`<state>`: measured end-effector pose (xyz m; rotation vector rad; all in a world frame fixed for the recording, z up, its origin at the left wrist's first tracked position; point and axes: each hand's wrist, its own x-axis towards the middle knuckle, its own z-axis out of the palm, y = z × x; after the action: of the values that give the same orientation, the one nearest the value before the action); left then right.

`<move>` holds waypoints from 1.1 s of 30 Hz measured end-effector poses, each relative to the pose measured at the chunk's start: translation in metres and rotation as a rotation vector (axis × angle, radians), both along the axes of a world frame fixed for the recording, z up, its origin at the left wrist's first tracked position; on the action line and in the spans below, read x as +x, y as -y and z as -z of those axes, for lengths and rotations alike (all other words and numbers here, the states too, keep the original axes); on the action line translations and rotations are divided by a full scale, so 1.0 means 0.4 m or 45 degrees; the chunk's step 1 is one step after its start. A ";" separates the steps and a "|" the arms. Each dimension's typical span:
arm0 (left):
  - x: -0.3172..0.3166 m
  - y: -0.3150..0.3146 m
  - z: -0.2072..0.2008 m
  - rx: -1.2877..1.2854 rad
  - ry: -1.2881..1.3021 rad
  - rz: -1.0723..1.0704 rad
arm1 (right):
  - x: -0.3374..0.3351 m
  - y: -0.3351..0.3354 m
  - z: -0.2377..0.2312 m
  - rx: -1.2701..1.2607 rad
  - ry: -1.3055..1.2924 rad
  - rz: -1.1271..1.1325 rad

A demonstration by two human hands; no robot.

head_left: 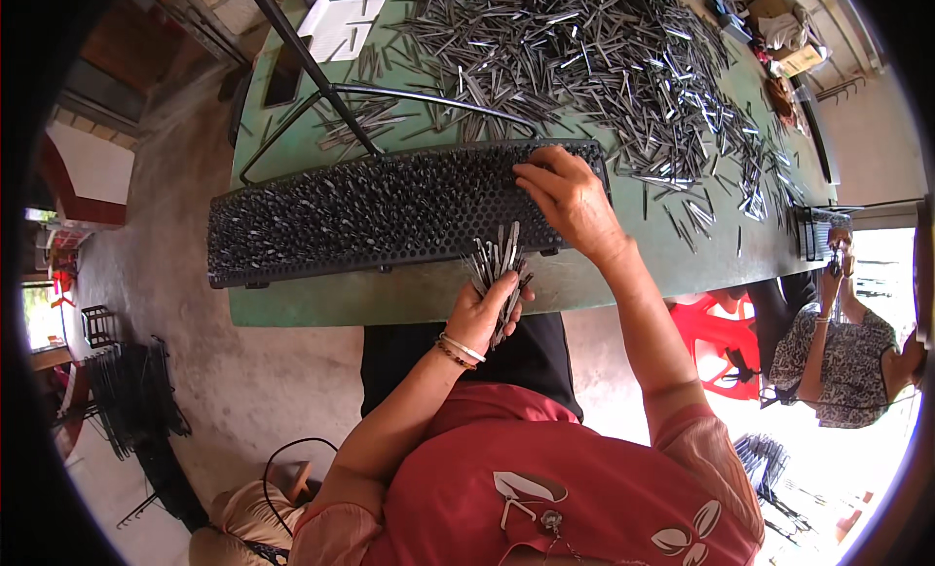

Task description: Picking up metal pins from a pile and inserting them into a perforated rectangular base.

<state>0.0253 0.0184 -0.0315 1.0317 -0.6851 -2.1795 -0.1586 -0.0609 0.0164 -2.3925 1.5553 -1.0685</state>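
Observation:
My left hand (487,311) is closed around a fanned bundle of thin metal strips (508,249), their ends pointing up and away from me. Just beyond it lies a long black rack (390,264) with rows of round holes. Many strips (321,210) stand in its left and middle parts, while bare holes show toward the right. Over the right end of this rack my right hand (568,198) is bent, thumb and fingers drawn together in a pinch. Whatever sits between those fingertips is too small or hidden to make out.
A large pile of loose strips (584,69) covers the far side of the green table (584,291). A black metal frame (326,89) rises behind the rack, near a paper sheet (341,25). At the right, another person (838,352) sits by a red stool (716,342).

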 end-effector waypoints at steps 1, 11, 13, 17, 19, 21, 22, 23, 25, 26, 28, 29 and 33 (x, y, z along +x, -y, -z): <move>0.000 -0.001 0.001 -0.029 0.028 0.010 | 0.004 -0.003 0.000 -0.030 -0.064 0.025; 0.001 -0.012 0.015 -0.098 0.011 0.033 | 0.013 -0.014 0.009 0.067 0.183 0.158; 0.001 -0.013 0.012 -0.079 0.012 0.039 | 0.016 -0.016 0.010 0.009 0.206 0.200; -0.001 -0.008 0.006 -0.052 -0.029 0.029 | 0.022 -0.017 0.027 -0.005 0.218 0.281; -0.002 -0.004 0.007 0.038 -0.083 -0.038 | 0.024 -0.015 0.024 -0.084 0.083 0.256; -0.004 -0.004 0.003 0.040 -0.107 -0.044 | 0.021 -0.015 0.023 -0.113 0.011 0.280; -0.005 -0.005 0.002 0.039 -0.131 -0.052 | 0.019 -0.015 0.022 -0.144 -0.059 0.302; -0.004 -0.006 0.002 0.041 -0.131 -0.053 | 0.021 -0.014 0.020 -0.143 -0.059 0.302; -0.002 -0.007 0.003 -0.008 -0.113 -0.048 | 0.026 -0.012 0.014 -0.085 -0.028 0.195; -0.001 -0.007 0.002 -0.008 -0.114 -0.047 | 0.024 -0.011 0.013 -0.085 -0.030 0.196; 0.000 -0.007 0.000 -0.055 -0.076 -0.027 | 0.020 -0.011 0.011 -0.094 -0.087 0.225; 0.001 -0.008 0.000 -0.055 -0.076 -0.028 | 0.020 -0.011 0.010 -0.093 -0.087 0.223; 0.001 -0.011 0.002 -0.088 -0.021 -0.041 | 0.025 -0.012 0.012 -0.037 -0.156 0.202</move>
<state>0.0257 0.0229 -0.0324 0.9814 -0.7258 -2.1200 -0.1486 -0.0561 0.0118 -2.4305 1.8088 -0.9937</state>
